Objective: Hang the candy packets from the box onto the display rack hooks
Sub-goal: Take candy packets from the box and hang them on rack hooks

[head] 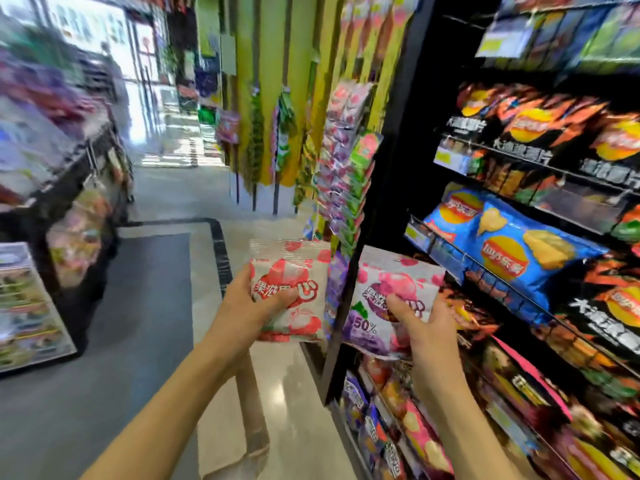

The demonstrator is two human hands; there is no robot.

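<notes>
Head view: left hand (256,303) grips red-and-white candy packet (289,289), fingers curled round its lower half. Right hand (424,327) pinches pink-and-purple candy packet (391,303), thumb across its front. Both packets held upright, side by side, just below display rack (341,168), touching no hook. Rack already carries many hung packets; hooks too blurred to pick out. Cardboard box (242,424) on floor under left forearm, contents not visible. Judgement: mid-task, two packets in hand left to hang, remainder unknown.

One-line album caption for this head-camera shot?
Left hand and right hand each grip a candy packet near the display rack.
</notes>
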